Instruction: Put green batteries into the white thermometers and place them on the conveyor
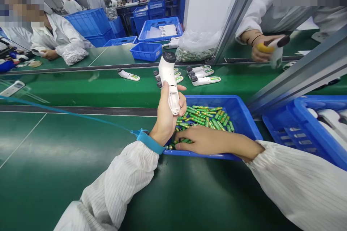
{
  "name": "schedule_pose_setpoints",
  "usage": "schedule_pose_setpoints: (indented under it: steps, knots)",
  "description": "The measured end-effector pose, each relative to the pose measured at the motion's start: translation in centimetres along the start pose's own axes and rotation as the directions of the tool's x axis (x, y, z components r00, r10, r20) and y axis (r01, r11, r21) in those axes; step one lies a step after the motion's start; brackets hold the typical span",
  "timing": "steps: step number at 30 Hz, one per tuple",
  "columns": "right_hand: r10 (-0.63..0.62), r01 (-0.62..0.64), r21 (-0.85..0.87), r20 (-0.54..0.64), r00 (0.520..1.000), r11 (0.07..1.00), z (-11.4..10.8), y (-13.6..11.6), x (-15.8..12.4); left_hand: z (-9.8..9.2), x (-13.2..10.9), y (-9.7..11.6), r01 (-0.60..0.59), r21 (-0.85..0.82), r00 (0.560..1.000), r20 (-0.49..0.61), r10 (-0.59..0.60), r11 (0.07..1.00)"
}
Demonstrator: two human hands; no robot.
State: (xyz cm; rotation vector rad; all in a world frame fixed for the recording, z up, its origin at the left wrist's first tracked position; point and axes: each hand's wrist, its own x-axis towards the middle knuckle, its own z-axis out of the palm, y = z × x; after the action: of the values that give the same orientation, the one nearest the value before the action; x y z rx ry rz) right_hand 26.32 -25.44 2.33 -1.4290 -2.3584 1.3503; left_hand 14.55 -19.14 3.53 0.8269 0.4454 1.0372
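My left hand (167,115) is closed around a white infrared thermometer (168,74) with a black head. It is held upright, and its uncovered battery compartment faces me with no battery in it. Just below and to the right, my right hand (202,139) reaches into a blue bin (244,124) of green and yellow batteries (199,117). Its fingers are curled among the batteries; the fingertips are partly hidden. A blue wrist strap (150,143) with a cord circles my left wrist.
More thermometers (205,80) lie on the green conveyor belt (89,88) beyond the bin. A blue crate (292,126) of white parts stands at right, beside a slanted metal post (292,66). Across the belt are co-workers, a small blue tray (146,51) and a bag of batteries (196,48).
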Motion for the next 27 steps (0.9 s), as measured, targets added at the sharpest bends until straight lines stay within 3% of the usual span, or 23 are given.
schedule_pose_setpoints:
  steps: [5, 9, 12, 19, 23, 27]
  knots:
    - [-0.038, 0.035, 0.049, 0.065, 0.997, 0.998, -0.8, 0.5, -0.9, -0.1, 0.0, -0.1, 0.033, 0.004, 0.999, -0.007, -0.033, 0.999]
    - [0.011, -0.012, 0.020, 0.072, 0.997, 1.000, -1.4, 1.2, -1.7, -0.1, 0.0, -0.2, 0.136, 0.084, 0.991, -0.011, -0.135, 0.987]
    - [0.042, -0.046, 0.059, 0.062, 0.997, 0.997, -2.2, 1.7, -2.2, -0.1, 0.0, -0.5, 0.124, 0.148, 0.992, -0.035, -0.120, 0.981]
    - [0.048, -0.025, 0.166, -0.137, 0.989, 0.986, -4.5, 2.9, -3.2, -0.6, 0.2, -0.7, -0.024, 0.306, 0.997, -0.064, 0.046, 0.952]
    - [0.087, 0.012, 0.373, -0.247, 0.965, 0.928, -4.6, 4.0, -2.9, -0.6, 0.2, -0.2, 0.004, 0.366, 1.000, -0.016, 0.002, 0.931]
    - [0.140, 0.073, 0.505, -0.371, 0.918, 0.860, -4.8, 5.0, -2.8, -0.4, 0.1, 0.0, 0.100, 0.349, 0.994, -0.069, -0.081, 0.932]
